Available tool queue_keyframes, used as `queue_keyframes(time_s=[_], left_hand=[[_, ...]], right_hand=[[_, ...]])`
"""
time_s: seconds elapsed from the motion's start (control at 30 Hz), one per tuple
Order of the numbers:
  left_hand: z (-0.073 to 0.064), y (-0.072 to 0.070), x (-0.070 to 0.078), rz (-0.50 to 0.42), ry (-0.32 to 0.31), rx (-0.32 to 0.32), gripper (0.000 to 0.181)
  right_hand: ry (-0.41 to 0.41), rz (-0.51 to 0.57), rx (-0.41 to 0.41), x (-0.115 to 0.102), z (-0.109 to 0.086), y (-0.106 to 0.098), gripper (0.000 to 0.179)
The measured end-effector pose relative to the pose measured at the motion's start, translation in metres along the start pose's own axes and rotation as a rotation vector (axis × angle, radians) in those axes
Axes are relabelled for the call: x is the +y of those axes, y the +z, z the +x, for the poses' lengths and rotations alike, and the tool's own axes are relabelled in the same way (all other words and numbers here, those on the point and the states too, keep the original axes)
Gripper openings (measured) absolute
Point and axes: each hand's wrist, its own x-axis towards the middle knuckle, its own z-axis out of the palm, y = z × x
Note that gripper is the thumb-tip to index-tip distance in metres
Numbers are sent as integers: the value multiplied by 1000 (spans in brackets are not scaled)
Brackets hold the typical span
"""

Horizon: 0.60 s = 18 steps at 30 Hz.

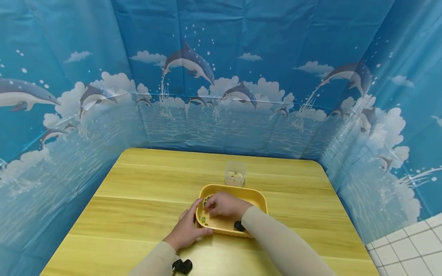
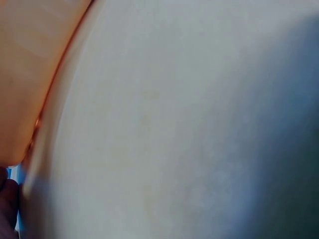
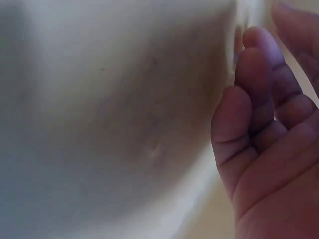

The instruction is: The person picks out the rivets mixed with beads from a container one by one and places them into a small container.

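A yellow tray (image 1: pixel 259 199) with raised walls stands on the table in the head view. My left hand (image 1: pixel 185 232) holds its near left corner, with the thumb along the front wall and fingers up the left side. Inside the tray, my right hand (image 1: pixel 224 205) reaches down at the left end with bent fingers. Dark marbles (image 1: pixel 206 201) lie by its fingertips, and green-yellow marbles (image 1: pixel 203 220) sit in the near left corner. In the right wrist view, the fingers (image 3: pixel 251 74) curve loosely and the thumb stands apart from them, nothing visible between.
Behind the tray stands a clear plastic box (image 1: pixel 235 173) with a few small things in it. The wooden-patterned table (image 1: pixel 138 191) extends around both. Blue dolphin curtains (image 1: pixel 224 126) enclose its back and sides. Black wrist devices (image 1: pixel 182 266) sit at both sleeves.
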Motion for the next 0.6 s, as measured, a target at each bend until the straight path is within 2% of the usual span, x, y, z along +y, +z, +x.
queue_keyframes(time_s=[0.2, 0.43, 0.6], left_hand=[[0, -1, 1, -7, -1, -1, 112], [0, -2, 1, -12, -14, -2, 112], [1, -1, -2, -16, -13, 2, 111]], right_hand=[[13, -40, 9, 5, 7, 7, 21], [91, 20, 65, 8, 10, 9, 12], [100, 41, 86, 7, 12, 10, 18]])
